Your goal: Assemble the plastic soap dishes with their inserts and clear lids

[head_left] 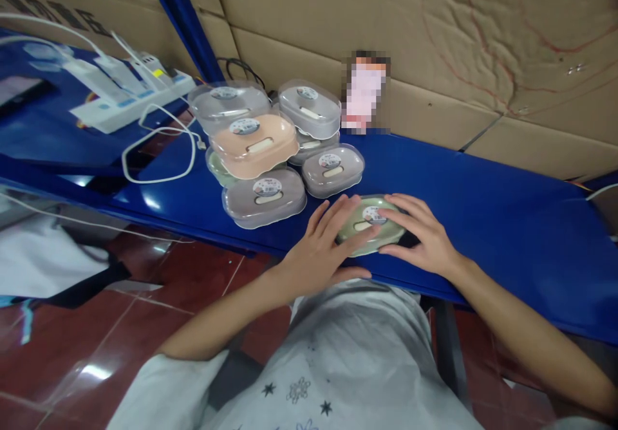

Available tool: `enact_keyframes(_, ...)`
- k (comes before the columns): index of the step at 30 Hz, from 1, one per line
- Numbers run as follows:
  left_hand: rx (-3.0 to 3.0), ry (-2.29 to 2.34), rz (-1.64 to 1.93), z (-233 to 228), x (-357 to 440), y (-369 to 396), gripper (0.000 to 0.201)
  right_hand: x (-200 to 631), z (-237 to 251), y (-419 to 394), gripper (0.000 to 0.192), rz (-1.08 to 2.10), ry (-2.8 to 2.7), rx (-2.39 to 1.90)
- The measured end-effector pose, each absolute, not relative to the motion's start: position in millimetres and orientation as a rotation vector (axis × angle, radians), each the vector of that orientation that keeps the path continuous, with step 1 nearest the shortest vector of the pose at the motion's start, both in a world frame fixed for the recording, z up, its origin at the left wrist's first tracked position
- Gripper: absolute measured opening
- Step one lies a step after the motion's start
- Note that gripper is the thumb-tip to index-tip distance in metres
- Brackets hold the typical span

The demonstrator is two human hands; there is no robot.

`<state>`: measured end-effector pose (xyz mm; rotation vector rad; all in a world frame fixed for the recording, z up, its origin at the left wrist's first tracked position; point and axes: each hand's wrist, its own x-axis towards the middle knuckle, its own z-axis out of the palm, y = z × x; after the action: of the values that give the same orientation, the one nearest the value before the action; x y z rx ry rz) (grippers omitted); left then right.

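Both hands are wrapped around a green soap box (369,224) on the blue desk (506,224), left hand (321,250) and right hand (422,237) gripping opposite sides. A pile of similar boxes (270,153) sits just beside it.

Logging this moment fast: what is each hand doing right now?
Left hand: fingers spread, resting on the left side of the green soap box.
Right hand: fingers spread, pressed on the box's right side.
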<state>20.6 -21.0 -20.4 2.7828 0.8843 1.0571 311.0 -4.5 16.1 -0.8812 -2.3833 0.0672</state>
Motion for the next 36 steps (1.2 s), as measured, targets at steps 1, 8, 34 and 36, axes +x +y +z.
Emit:
enact_keyframes(1, 2.709, 0.888, 1.057, -18, 20, -20, 0.089, 311, 14, -4, 0.068, 0.091, -2.378, -0.872)
enact_keyframes(8, 2.502, 0.915, 0.953, -11, 19, -22, 0.087, 316, 20, -5, 0.052, 0.265, -2.354, -0.997)
enact_keyframes(34, 2.642, 0.95, 1.069, -16, 18, -21, 0.062, 310, 23, -12, 0.039, 0.099, -2.425, -0.987)
enact_keyframes(36, 2.702, 0.929, 1.011, -17, 18, -21, 0.054, 319, 26, -7, 0.036, 0.138, -2.338, -1.069)
